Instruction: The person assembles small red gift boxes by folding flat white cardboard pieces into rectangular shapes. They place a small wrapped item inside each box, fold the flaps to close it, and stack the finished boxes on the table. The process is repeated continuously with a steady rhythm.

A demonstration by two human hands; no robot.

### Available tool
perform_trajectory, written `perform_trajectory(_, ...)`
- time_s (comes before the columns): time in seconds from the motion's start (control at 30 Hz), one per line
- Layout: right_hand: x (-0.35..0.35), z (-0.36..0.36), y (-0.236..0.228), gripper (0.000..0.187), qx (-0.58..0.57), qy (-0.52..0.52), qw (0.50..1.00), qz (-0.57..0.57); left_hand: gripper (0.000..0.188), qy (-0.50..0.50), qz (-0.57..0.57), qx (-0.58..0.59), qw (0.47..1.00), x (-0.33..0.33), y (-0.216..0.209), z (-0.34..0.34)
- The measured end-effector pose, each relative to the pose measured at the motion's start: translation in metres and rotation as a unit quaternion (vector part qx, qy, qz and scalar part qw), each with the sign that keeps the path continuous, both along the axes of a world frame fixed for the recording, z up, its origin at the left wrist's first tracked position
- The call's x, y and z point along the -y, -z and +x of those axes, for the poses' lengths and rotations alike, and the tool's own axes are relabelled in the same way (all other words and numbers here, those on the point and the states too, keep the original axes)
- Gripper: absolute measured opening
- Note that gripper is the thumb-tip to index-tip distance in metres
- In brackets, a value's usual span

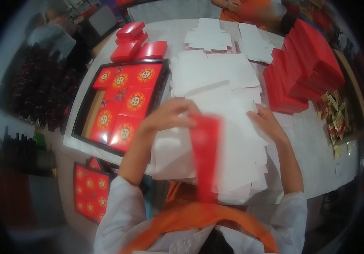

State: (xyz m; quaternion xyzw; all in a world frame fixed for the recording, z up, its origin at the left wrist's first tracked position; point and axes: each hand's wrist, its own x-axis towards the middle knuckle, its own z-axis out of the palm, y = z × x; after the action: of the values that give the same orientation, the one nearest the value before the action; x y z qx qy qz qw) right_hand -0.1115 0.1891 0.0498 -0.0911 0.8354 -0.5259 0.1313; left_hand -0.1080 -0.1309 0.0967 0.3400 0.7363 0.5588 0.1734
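My left hand [171, 115] is closed on the upper end of a red cardboard piece [207, 148]. Motion blurs this long, narrow piece, which hangs over the white sheets toward my orange apron. My right hand [268, 122] is at the right edge of a broad stack of flat white cardboard sheets [237, 139], thumb and fingers closed on a sheet's edge. The sheets lie loosely overlapped in front of me. To the left, a black-rimmed tray [90, 142] holds several red boxes [127, 133] with round gold designs; a gap shows its brown bottom.
Red boxes [131, 31] are piled behind the tray. Tall stacked red boxes [302, 67] stand at the right, beside a carton [351, 84] with gold packets [336, 118]. More white cardboard [209, 34] lies farther back. A filled tray [91, 188] sits below the table's left edge. Another person [237, 9] is across the table.
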Motion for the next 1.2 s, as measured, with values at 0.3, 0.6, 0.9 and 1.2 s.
perform_trajectory(0.3,0.01,0.042,-0.02,0.035,0.189,-0.067,0.978,-0.058,0.023,-0.178,-0.159,0.017,0.971,-0.037,0.05,0.061)
perform_trajectory(0.6,0.032,0.089,0.007,0.042,0.267,-0.121,0.941,-0.168,0.018,-0.19,-0.188,0.168,0.949,-0.042,0.054,0.108)
perform_trajectory(0.9,0.043,0.094,-0.006,0.039,0.21,-0.147,0.961,-0.104,0.032,-0.106,-0.078,0.241,0.961,-0.05,0.046,0.104)
perform_trajectory(1.2,0.043,0.089,-0.011,0.038,0.181,-0.158,0.967,-0.087,0.027,-0.102,-0.075,0.212,0.969,-0.058,0.04,0.097)
